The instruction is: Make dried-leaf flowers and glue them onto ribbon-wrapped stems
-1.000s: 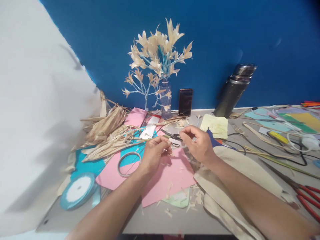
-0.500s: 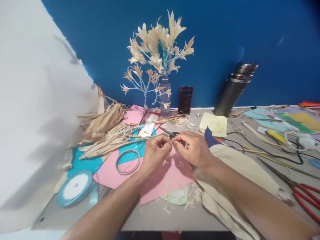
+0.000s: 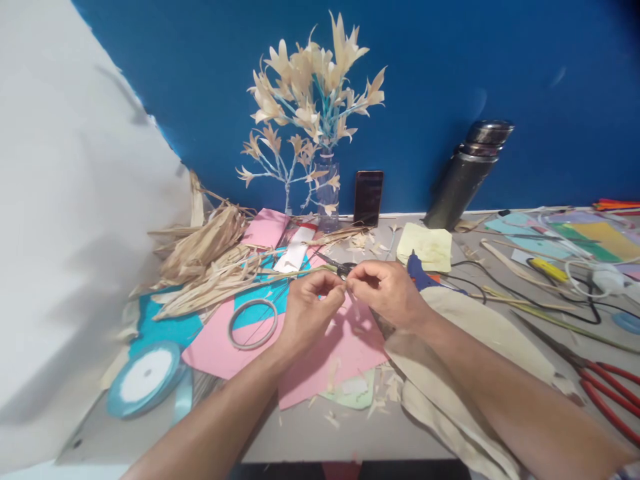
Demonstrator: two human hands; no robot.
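My left hand (image 3: pixel 311 310) and my right hand (image 3: pixel 390 293) meet fingertip to fingertip above a pink sheet (image 3: pixel 320 373). Both are closed in a pinch. What lies between the fingertips is too small to make out; a faint pale strip seems to hang just below my right fingers. Dark-handled scissors (image 3: pixel 341 268) lie right behind the hands. Left of my left hand, a grey ring-shaped roll (image 3: pixel 231 330) rests on the pink and blue sheets. A blue glue gun (image 3: pixel 419 275) lies beside my right hand.
Dried husks (image 3: pixel 205 253) and a light-blue ribbon spool (image 3: pixel 120 393) are at left. Behind stand husk flowers (image 3: pixel 310 93) in a clear bottle, a phone (image 3: pixel 369 199) and a leaning flask (image 3: pixel 460 190). Red-handled shears (image 3: pixel 607 387), a pale cloth-like piece (image 3: pixel 480 333) and cables lie right.
The view has shifted slightly, so everything sits a little further left and up. Both hands stay pinched together, with the right fingers slightly changed and a pale strip showing below them.
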